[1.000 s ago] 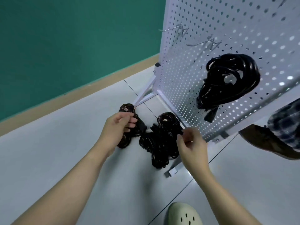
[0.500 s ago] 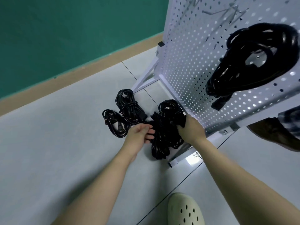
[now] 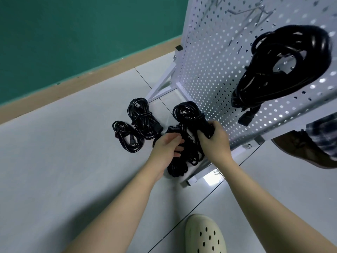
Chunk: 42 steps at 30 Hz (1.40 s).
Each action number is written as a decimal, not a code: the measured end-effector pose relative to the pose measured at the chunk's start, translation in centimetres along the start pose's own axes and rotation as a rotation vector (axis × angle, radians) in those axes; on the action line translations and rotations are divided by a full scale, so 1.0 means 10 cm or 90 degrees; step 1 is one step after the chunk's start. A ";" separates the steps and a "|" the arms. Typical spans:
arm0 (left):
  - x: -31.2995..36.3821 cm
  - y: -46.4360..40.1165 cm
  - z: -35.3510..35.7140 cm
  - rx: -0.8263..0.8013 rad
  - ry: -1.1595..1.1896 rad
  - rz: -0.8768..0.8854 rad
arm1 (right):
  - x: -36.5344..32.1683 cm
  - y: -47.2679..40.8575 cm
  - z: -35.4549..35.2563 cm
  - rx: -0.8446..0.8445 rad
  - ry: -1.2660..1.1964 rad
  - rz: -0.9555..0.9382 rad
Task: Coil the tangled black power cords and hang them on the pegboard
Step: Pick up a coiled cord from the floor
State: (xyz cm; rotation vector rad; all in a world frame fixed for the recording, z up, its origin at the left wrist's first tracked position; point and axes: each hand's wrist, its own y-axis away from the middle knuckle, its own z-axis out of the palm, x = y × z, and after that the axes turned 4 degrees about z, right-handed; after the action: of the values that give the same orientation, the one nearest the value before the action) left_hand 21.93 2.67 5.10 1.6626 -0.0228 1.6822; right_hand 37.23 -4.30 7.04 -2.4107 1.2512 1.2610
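Note:
A tangled heap of black power cords [image 3: 187,143] lies on the grey floor at the foot of the white pegboard [image 3: 215,66]. My left hand [image 3: 166,147] grips the left side of the heap. My right hand [image 3: 214,141] curls round a thick bundle at its upper right. Two smaller coiled cords lie apart to the left: one coil [image 3: 141,118] further back and one coil [image 3: 126,136] nearer. A big coiled cord [image 3: 284,70] hangs on the pegboard, its plug dangling below. Bare metal hooks [image 3: 249,10] stick out near the board's top.
The pegboard stands on white angled legs [image 3: 162,83] and a foot bar [image 3: 198,177] just beside the heap. Another person's brown shoe [image 3: 300,150] is at the right. My pale clog [image 3: 205,234] is at the bottom. A green wall [image 3: 82,30] with tan skirting runs behind.
My left hand let go of the far coil and came right onto the heap. My right hand dropped onto the heap and closed on a bundle. The camera moved closer.

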 end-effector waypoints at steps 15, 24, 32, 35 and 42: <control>0.81 0.32 0.10 0.034 0.062 0.206 | -0.68 0.63 -0.28 -0.047 -0.242 -0.110; 1.35 0.66 0.00 -0.050 -0.027 0.348 | -1.08 0.64 -0.59 -0.151 -0.401 -0.181; 1.96 0.79 0.05 -0.080 -0.058 0.448 | -1.49 0.63 -0.76 -0.054 -0.360 -0.343; 2.10 0.73 0.10 -0.096 -0.046 0.460 | -1.58 0.58 -0.79 -0.006 -0.366 -0.364; 2.33 0.47 0.24 -0.129 0.021 0.459 | -1.72 0.40 -0.77 0.085 -0.375 -0.342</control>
State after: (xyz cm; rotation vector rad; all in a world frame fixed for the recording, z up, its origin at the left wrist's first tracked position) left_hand 24.68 9.42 27.84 1.5629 -0.8345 2.1285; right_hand 33.85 -0.02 25.54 -1.8715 0.4652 1.4776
